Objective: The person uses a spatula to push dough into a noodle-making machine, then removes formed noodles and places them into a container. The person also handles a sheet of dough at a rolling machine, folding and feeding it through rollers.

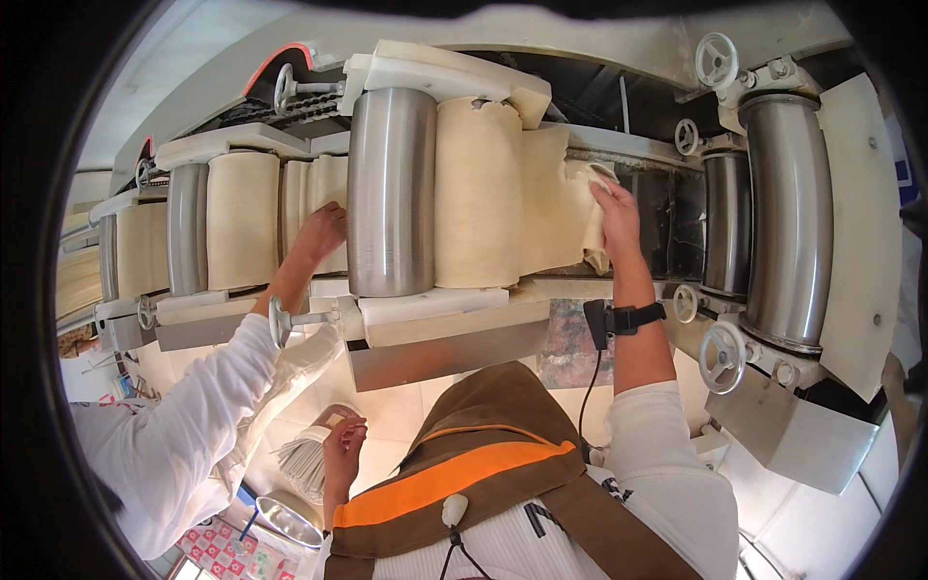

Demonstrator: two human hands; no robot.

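My right hand (616, 217) grips the folded, ragged end of a pale dough sheet (554, 210) on the bed of a roller machine. This sheet runs out from a dough-covered roller (478, 196), which sits beside a bare steel roller (391, 192). Low by my apron, my left hand (344, 449) hangs away from the machine with its fingers bent; nothing shows in it, but its palm side is partly hidden. A co-worker's hand (325, 230) reaches from the left to the folded dough (312, 188) left of the steel roller.
More rollers wrapped in dough (243, 217) stand at the left. On the right are two steel rollers (786, 217) with handwheels (721, 357) and a pale side plate (863, 239). A drive chain (290, 112) shows behind. Below stand a tub of thin sticks (303, 460) and a metal basin (290, 516).
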